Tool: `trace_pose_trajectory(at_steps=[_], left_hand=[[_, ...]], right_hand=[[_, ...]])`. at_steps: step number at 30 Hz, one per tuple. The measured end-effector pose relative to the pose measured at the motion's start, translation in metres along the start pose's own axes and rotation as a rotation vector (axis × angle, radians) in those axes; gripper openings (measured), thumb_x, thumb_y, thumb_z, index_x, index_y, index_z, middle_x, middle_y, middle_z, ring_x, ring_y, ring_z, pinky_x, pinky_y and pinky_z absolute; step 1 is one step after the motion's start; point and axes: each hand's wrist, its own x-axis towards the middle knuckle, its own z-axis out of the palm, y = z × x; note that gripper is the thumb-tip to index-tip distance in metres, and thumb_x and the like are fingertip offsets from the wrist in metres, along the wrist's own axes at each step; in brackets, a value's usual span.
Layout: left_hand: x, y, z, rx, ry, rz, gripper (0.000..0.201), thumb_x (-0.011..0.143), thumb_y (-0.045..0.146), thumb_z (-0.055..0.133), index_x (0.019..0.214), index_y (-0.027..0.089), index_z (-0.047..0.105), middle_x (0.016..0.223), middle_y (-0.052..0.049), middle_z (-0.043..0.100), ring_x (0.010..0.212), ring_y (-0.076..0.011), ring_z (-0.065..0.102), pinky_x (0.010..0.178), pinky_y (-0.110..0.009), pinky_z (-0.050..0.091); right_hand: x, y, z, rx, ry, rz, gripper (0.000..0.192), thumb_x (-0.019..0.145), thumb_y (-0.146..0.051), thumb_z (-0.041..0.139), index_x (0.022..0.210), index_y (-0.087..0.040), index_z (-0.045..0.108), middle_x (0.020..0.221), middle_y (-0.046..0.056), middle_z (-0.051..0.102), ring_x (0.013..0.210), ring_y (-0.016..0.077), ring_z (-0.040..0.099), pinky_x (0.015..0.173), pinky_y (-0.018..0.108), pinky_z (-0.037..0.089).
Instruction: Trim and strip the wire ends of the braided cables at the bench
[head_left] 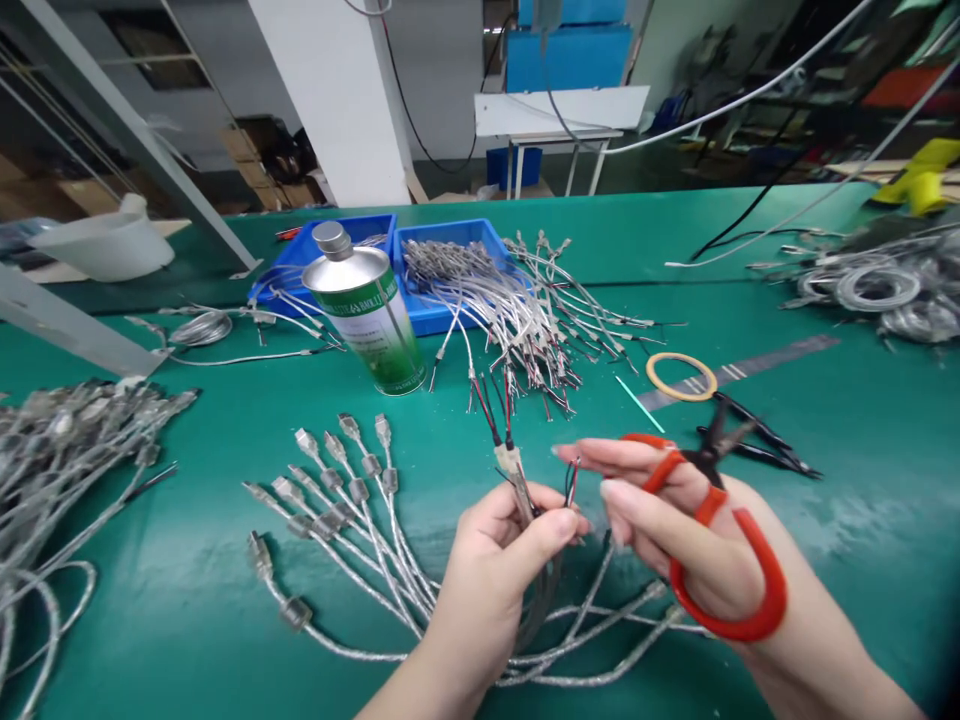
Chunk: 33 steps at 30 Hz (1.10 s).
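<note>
Several silvery cables (pixel 523 487) are gripped in my left hand (pixel 495 570), their stripped red and black wire ends pointing up and away. One cable's thin wires (pixel 572 483) stick up between its thumb and fingers. My right hand (pixel 675 520) wears red-handled scissors (pixel 769 590) hooked around its fingers and palm, the dark blades pointing away to the upper right. The right thumb and fingertips are just right of those thin wires; I cannot tell whether they touch. USB plugs (pixel 304 440) on the cables' other ends fan out over the green table (pixel 187 560).
A green and white metal can (pixel 367 320) stands before two blue trays (pixel 487 235), one heaped with cables. Cable piles lie left (pixel 75 440) and right (pixel 870 280). A tape ring (pixel 681 377) and black-handled pliers (pixel 780 445) lie beyond my right hand.
</note>
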Motion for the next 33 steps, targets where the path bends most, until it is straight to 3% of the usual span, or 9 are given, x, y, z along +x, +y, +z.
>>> trace_pose_trajectory(at_steps=[3, 8, 13, 17, 20, 25, 30, 33], left_hand=[[-0.001, 0.001, 0.0, 0.037, -0.045, -0.005, 0.005, 0.08, 0.025, 0.069, 0.08, 0.02, 0.067, 0.076, 0.003, 0.07, 0.076, -0.0096, 0.06, 0.074, -0.02, 0.043], [0.002, 0.002, 0.0, 0.063, -0.109, 0.008, 0.007, 0.082, 0.023, 0.065, 0.081, 0.017, 0.066, 0.079, -0.001, 0.068, 0.078, -0.012, 0.059, 0.076, -0.023, 0.044], [0.0, 0.004, 0.002, 0.027, -0.169, 0.007, 0.009, 0.086, 0.021, 0.06, 0.083, 0.014, 0.065, 0.081, -0.004, 0.067, 0.079, -0.0143, 0.059, 0.078, -0.026, 0.044], [-0.001, 0.003, 0.004, 0.039, -0.192, 0.027, 0.01, 0.088, 0.019, 0.057, 0.086, 0.014, 0.066, 0.084, -0.006, 0.068, 0.08, -0.0156, 0.06, 0.081, -0.029, 0.045], [0.0, 0.001, 0.005, 0.052, -0.187, 0.05, 0.009, 0.087, 0.019, 0.057, 0.085, 0.015, 0.065, 0.086, -0.005, 0.068, 0.081, -0.0163, 0.06, 0.082, -0.03, 0.045], [0.001, -0.002, 0.004, 0.086, -0.176, 0.0, 0.011, 0.088, 0.021, 0.057, 0.085, 0.015, 0.066, 0.082, -0.005, 0.068, 0.079, -0.0145, 0.058, 0.077, -0.026, 0.044], [0.001, 0.0, 0.004, 0.075, -0.203, -0.063, 0.013, 0.089, 0.021, 0.056, 0.083, 0.015, 0.066, 0.077, -0.002, 0.065, 0.076, -0.0123, 0.057, 0.074, -0.023, 0.042], [0.001, 0.002, 0.005, 0.055, -0.2, -0.082, 0.015, 0.088, 0.021, 0.057, 0.079, 0.015, 0.067, 0.073, -0.002, 0.064, 0.074, -0.012, 0.056, 0.074, -0.022, 0.042]], right_hand=[[0.006, 0.003, 0.005, 0.179, -0.066, 0.057, 0.028, 0.08, -0.042, 0.072, 0.104, -0.029, 0.069, 0.081, -0.001, 0.066, 0.063, 0.0088, 0.058, 0.055, 0.016, 0.046], [0.006, 0.001, 0.011, 0.332, -0.113, -0.006, 0.012, 0.082, -0.033, 0.071, 0.093, -0.027, 0.071, 0.081, -0.002, 0.067, 0.065, 0.0085, 0.059, 0.06, 0.016, 0.048], [0.01, 0.0, 0.014, 0.458, -0.191, 0.034, 0.01, 0.082, -0.028, 0.07, 0.086, -0.019, 0.072, 0.059, -0.002, 0.062, 0.053, 0.0096, 0.056, 0.055, 0.02, 0.047], [0.011, 0.0, 0.016, 0.53, -0.14, 0.118, 0.016, 0.078, -0.031, 0.072, 0.083, -0.016, 0.071, 0.051, -0.002, 0.056, 0.049, 0.0106, 0.052, 0.052, 0.022, 0.046], [0.009, -0.001, 0.016, 0.575, -0.119, 0.157, 0.017, 0.078, -0.031, 0.072, 0.084, -0.015, 0.071, 0.053, -0.002, 0.055, 0.05, 0.0088, 0.05, 0.051, 0.019, 0.043], [0.008, 0.002, 0.013, 0.623, -0.22, 0.143, 0.008, 0.08, -0.025, 0.07, 0.082, -0.018, 0.07, 0.073, 0.0, 0.064, 0.057, 0.0071, 0.054, 0.054, 0.017, 0.044], [0.007, 0.008, 0.013, 0.629, -0.199, 0.151, 0.014, 0.081, -0.029, 0.07, 0.089, -0.017, 0.068, 0.064, -0.001, 0.061, 0.052, 0.0097, 0.055, 0.051, 0.02, 0.045], [0.006, 0.011, 0.012, 0.613, -0.223, 0.131, 0.015, 0.082, -0.029, 0.07, 0.09, -0.017, 0.067, 0.071, 0.0, 0.064, 0.053, 0.0097, 0.056, 0.051, 0.021, 0.045]])
